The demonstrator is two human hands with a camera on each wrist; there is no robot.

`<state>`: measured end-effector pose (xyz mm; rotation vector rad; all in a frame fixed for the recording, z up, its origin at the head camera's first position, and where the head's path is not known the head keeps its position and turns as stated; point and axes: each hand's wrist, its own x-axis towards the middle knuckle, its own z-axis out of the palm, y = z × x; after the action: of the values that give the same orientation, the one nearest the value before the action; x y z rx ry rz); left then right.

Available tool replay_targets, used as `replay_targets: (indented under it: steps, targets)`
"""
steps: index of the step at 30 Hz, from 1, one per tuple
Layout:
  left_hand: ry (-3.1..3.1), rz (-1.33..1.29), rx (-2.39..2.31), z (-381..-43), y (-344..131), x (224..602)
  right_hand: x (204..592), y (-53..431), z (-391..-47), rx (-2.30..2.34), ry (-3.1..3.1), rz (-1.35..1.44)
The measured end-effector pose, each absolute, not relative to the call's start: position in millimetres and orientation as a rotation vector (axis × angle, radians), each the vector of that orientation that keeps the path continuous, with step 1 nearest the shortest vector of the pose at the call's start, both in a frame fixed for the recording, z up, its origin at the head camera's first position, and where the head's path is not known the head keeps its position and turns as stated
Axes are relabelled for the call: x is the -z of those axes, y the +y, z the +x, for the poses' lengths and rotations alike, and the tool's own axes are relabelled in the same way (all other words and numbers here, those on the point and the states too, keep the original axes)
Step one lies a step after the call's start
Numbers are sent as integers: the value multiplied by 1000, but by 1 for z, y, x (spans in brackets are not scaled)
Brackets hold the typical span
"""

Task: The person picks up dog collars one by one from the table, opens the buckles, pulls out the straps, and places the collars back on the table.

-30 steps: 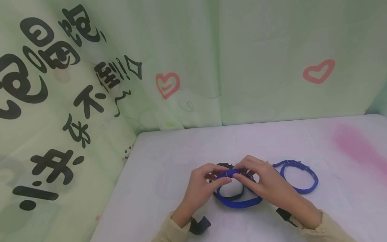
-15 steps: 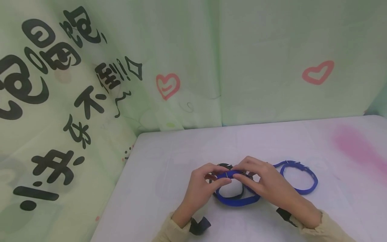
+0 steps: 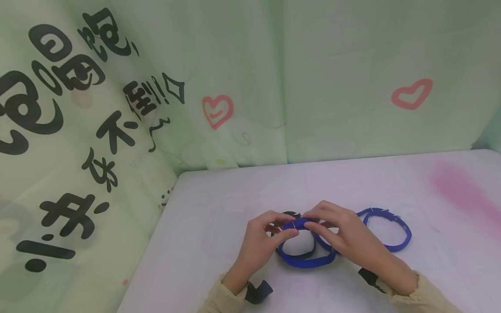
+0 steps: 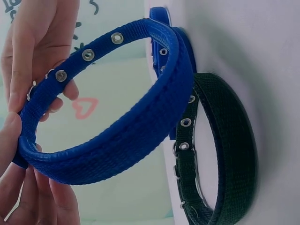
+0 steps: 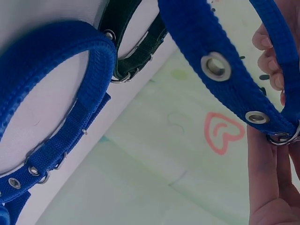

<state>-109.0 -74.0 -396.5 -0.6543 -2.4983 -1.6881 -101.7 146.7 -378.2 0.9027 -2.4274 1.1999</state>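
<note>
Raised above the table in both hands is a blue dog collar (image 3: pixel 307 262), its loop hanging down. My left hand (image 3: pixel 260 243) pinches the upper strap between thumb and fingers. Just to the right, my right hand (image 3: pixel 350 232) pinches the same strap. Metal eyelets dot the held blue collar (image 4: pixel 126 133) in the left wrist view. A metal ring (image 5: pixel 287 138) shows at the right hand's fingertips in the right wrist view; those fingers partly hide the buckle area. Behind the held loop lies a dark green collar (image 4: pixel 239 145), overlapped by it in the head view.
A second blue collar (image 3: pixel 407 239) lies buckled on the white table (image 3: pixel 219 261), right of the hands. A patterned green curtain (image 3: pixel 332 87) stands along the back and left edges. Dark bands (image 3: pixel 259 292) sit at the wrists below the sleeves.
Both hands stay nearly in place on the collar. The right fingers have shifted slightly on the strap, and the dark metal part seen beside them earlier is now hidden.
</note>
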Motion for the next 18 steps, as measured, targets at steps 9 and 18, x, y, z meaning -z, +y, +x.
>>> replay_targets:
  steps: [9, 18]
  targets:
    - [-2512, -656, 1639, -110, -75, 399, 379, 145, -104, -1363, -2394, 882]
    - [-2495, -626, 1664, -111, -75, 402, 381, 146, -107, -1504, -2405, 857]
